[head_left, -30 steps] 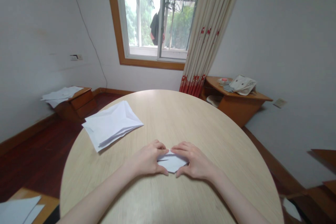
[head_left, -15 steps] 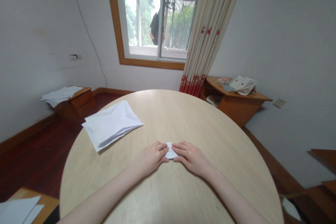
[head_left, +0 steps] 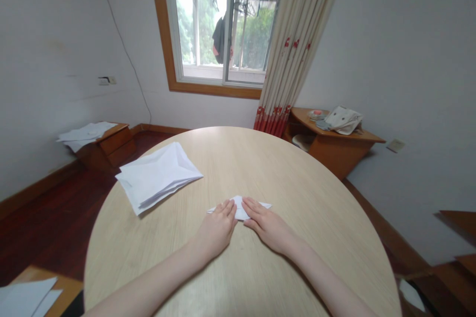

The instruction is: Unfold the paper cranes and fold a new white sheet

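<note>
A small folded piece of white paper (head_left: 240, 205) lies near the middle of the round wooden table (head_left: 290, 183). My left hand (head_left: 217, 225) rests flat on its left part, fingers stretched out and together. My right hand (head_left: 266, 223) lies flat on its right part, fingers extended. Both hands press down on the paper, and thin corners of it stick out to the left and right of my fingers. Most of the paper is hidden under my hands.
A stack of folded white sheets (head_left: 158, 176) sits on the table's left side. More paper lies on a low wooden cabinet (head_left: 107, 141) at the left wall. A wooden side table (head_left: 334, 141) with a bag stands by the curtain (head_left: 293, 44). Loose sheets (head_left: 24, 297) lie bottom left.
My hands went from pinching the paper's edges to lying flat on it and slid slightly away from me. The paper now shows as a wider, flatter shape with corners poking out.
</note>
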Available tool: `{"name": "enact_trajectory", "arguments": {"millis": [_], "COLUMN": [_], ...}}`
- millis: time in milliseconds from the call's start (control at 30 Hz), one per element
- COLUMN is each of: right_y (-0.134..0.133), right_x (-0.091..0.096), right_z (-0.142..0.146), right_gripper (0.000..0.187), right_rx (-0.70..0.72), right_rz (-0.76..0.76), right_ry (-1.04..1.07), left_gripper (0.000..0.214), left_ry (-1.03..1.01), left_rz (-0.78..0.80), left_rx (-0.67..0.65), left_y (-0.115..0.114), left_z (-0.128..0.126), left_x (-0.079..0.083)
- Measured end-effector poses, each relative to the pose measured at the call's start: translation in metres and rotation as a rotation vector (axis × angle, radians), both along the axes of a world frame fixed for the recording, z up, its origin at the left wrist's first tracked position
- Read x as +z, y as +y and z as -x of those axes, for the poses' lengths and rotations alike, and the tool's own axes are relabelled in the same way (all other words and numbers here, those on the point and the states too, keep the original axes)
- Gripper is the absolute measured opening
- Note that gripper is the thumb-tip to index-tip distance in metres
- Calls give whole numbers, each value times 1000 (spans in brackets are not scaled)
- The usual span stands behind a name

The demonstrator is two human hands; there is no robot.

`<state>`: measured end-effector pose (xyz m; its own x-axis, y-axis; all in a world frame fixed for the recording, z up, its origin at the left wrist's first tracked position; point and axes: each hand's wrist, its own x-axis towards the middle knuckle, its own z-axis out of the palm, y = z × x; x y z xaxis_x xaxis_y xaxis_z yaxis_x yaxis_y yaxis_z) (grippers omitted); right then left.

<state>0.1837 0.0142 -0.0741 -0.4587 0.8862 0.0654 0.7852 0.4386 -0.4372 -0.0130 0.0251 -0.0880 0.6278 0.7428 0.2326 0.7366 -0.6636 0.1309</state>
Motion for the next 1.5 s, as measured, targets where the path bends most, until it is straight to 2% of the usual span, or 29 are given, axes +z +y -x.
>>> {"name": "enact_trajectory", "arguments": {"millis": [133,367,533,667,800,1000,1200,1500], "right_y": [-1,-4,-5,-6,-5,-5,-4,-3], "right_x": [-2,-7,-5,1,7,14,7,5], "right_z": [3,3,3,5,5,6,9,8], "right_gripper": [54,56,56,55,54,38,22,10], "right_rx": [-4,-34,-90,-95,-94,-128,-118,-236], "right_rz": [46,-15,-6,5,-67,-145,-253,-195], "right_ry": [18,-81,-156,-173,-182,-248,-77,266], "left_gripper": [41,46,46,45,43,39,29,20], "left_ry": [8,118,139,104,39,-7,-64,-150], "left_rz": [48,134,152,127,79,5,-7,107], "left_rx": [23,107,151,151,131,117,111,167], "left_y": [-6,-15,-19,-18,-15,-11,-10,-11], "left_z": [-4,-9,-12,-12,-9,-6,-4,-3], "left_x": [4,17,23,21,14,10,20,37]}}
